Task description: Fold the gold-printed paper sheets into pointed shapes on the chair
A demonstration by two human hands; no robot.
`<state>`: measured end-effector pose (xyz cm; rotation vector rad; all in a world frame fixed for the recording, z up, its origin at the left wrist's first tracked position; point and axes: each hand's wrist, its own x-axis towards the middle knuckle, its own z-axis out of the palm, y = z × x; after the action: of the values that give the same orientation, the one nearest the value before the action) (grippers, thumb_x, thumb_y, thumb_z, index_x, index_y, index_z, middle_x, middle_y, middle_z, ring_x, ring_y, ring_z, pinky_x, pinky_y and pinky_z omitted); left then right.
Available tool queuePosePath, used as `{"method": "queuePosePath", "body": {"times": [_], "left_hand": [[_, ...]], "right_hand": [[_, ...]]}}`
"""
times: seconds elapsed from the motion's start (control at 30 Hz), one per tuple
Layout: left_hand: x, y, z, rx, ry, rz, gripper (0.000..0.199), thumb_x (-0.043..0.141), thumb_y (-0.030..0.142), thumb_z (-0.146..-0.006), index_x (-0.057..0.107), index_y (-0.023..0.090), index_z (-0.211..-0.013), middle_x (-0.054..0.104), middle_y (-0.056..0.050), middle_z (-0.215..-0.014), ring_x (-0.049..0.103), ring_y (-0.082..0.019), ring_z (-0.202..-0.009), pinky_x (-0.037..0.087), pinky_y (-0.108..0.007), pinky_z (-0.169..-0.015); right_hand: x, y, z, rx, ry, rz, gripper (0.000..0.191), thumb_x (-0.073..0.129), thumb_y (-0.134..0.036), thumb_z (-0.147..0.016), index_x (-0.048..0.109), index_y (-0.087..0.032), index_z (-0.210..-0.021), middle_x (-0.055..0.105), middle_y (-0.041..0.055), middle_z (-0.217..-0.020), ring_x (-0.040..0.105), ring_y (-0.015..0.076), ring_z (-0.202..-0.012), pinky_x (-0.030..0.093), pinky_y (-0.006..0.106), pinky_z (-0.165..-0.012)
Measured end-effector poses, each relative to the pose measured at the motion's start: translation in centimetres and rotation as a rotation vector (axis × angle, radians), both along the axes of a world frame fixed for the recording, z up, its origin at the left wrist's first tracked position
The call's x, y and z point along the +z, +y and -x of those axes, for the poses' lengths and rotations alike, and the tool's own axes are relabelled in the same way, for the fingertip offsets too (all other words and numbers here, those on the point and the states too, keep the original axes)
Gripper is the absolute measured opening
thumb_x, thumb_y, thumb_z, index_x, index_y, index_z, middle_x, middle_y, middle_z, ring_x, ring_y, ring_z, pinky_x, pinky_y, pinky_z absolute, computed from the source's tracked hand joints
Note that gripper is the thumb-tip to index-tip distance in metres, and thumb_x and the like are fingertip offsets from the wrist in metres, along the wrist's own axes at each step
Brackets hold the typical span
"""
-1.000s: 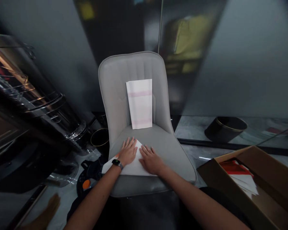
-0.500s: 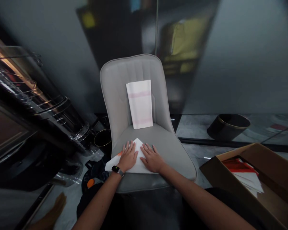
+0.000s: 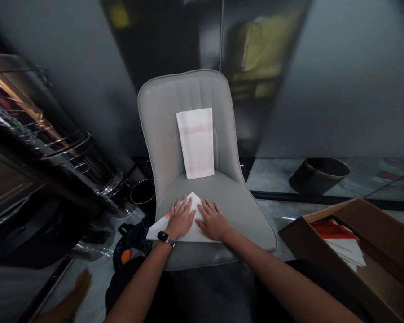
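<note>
A white folded sheet [image 3: 194, 233], pointed at its far end and with a bit of orange at its left, lies on the front of a grey padded chair [image 3: 245, 211]. Flat on its left part rests my left hand [image 3: 181, 220], fingers spread, a dark watch [image 3: 166, 238] on the wrist. My right hand [image 3: 212, 220] lies open on the right part, fingers stretched forward. Between the hands the sheet's peak shows; some of its surface is hidden under the palms. Against the chair's backrest leans a white folded paper stack [image 3: 197, 146] with faint pink bands.
To the right stands an open cardboard box [image 3: 316, 251] with white and red papers [image 3: 346, 251] inside. A black bin [image 3: 143, 190] is left of the chair, near a dark bag [image 3: 134, 237]. Shiny metal cylinders [image 3: 70, 150] stand further left, and a glossy dark panel [image 3: 175, 45] rises behind.
The view has shifted slightly. Both hands stay flat on the sheet in nearly the same place, and the papers have not visibly moved.
</note>
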<state>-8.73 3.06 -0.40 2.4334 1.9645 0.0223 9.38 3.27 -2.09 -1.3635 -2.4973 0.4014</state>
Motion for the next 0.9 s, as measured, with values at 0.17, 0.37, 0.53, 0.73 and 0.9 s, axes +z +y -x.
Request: {"method": "queuePosePath", "body": {"times": [0.17, 0.37, 0.53, 0.73, 0.9], "left_hand": [[-0.1, 0.1, 0.0, 0.003, -0.023, -0.002, 0.059, 0.035, 0.043, -0.107, 0.035, 0.02, -0.16, 0.031, -0.011, -0.167, 0.028, -0.04, -0.152, 0.027, -0.06, -0.121], [-0.5, 0.2, -0.2, -0.003, -0.058, -0.039, 0.06, 0.034, 0.043, -0.107, 0.029, 0.023, -0.163, 0.031, -0.012, -0.167, 0.028, -0.039, -0.153, 0.025, -0.06, -0.121], [-0.4, 0.0, -0.2, -0.031, -0.059, -0.015, 0.054, 0.033, 0.043, -0.108, 0.036, 0.031, -0.16, 0.028, -0.009, -0.168, 0.025, -0.039, -0.154, 0.022, -0.061, -0.122], [-0.3, -0.3, -0.4, -0.032, -0.098, -0.022, 0.055, 0.039, 0.046, -0.106, 0.041, 0.029, -0.158, 0.029, -0.009, -0.168, 0.021, -0.04, -0.155, 0.017, -0.061, -0.123], [-0.4, -0.3, -0.5, -0.014, -0.124, -0.031, 0.058, 0.043, 0.051, -0.103, 0.041, 0.031, -0.157, 0.029, -0.006, -0.168, 0.021, -0.038, -0.155, 0.016, -0.058, -0.125]], "right_hand": [[0.2, 0.0, 0.1, -0.012, -0.002, 0.005, 0.063, 0.043, -0.044, -0.103, 0.042, -0.008, -0.155, 0.035, 0.0201, -0.163, 0.028, 0.0362, -0.153, 0.02, 0.061, -0.123], [-0.1, -0.2, 0.0, -0.015, 0.002, -0.034, 0.063, 0.04, -0.045, -0.104, 0.04, -0.009, -0.156, 0.033, 0.0197, -0.164, 0.027, 0.0353, -0.154, 0.015, 0.061, -0.124], [0.0, -0.9, -0.3, -0.021, -0.011, -0.076, 0.064, 0.038, -0.048, -0.106, 0.038, -0.011, -0.157, 0.031, 0.02, -0.165, 0.023, 0.0342, -0.155, 0.008, 0.061, -0.125], [0.3, -4.0, -0.9, -0.002, -0.043, -0.059, 0.072, 0.037, -0.058, -0.104, 0.035, -0.012, -0.159, 0.028, 0.0201, -0.166, 0.021, 0.0354, -0.156, 0.009, 0.059, -0.125], [-0.1, -8.1, -2.2, -0.03, -0.071, -0.062, 0.089, 0.037, -0.073, -0.098, 0.03, -0.01, -0.161, 0.023, 0.0194, -0.168, 0.016, 0.0367, -0.157, 0.009, 0.06, -0.126]]}}
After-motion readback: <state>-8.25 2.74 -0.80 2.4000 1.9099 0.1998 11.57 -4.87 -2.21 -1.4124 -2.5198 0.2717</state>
